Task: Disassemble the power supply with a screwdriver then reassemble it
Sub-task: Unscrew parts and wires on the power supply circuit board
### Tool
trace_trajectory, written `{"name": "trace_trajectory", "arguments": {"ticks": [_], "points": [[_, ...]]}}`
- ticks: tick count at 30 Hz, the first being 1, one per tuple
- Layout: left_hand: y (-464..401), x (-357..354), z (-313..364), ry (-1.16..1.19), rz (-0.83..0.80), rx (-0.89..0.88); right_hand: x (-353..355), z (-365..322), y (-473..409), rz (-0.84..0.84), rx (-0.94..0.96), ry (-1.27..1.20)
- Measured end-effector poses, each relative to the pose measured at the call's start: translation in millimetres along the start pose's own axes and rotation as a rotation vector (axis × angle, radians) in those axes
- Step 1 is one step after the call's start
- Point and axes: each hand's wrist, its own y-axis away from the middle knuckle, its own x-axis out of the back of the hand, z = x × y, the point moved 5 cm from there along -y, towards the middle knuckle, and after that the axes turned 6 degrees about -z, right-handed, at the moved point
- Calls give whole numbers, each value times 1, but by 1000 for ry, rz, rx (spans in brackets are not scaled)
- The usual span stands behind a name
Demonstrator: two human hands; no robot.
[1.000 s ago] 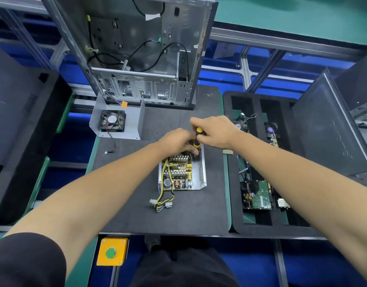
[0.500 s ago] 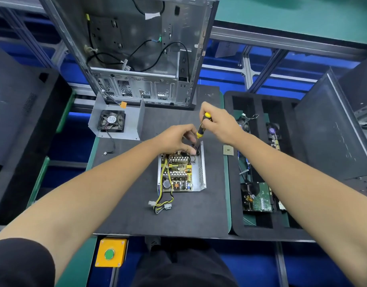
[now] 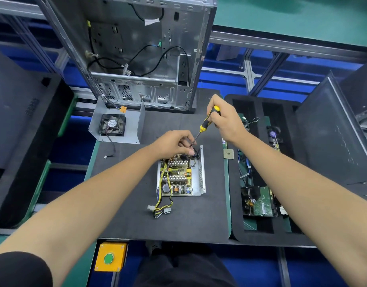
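Here, the open power supply (image 3: 181,175) lies at the centre of the frame on a dark mat (image 3: 199,220). I judge its metal tray stiff and fairly light, its board fragile; I would hold it by the tray walls. My left hand (image 3: 174,145) pinches something at its top edge; my right hand (image 3: 226,121) grips a yellow-and-black screwdriver (image 3: 205,126). At upper left the removed cover carries a fan (image 3: 112,124); its label is too small to read.

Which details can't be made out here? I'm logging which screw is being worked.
Head view, the only one:
- Screwdriver tip and any screw: hidden behind the left hand.
- Far end of the power supply board: covered by that hand.
- Right hand grips the handle; screw head type too small.
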Motion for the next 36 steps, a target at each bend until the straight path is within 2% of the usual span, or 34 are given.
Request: {"name": "trace_trajectory", "arguments": {"ticks": [13, 29, 36], "points": [[1, 7, 0, -19, 109, -7, 0, 0, -1, 15, 7, -3], [3, 8, 0, 94, 53, -66, 2, -9, -4, 32, 41, 93], [3, 7, -2, 107, 34, -75, 0, -17, -5, -38, 57, 165]]}}
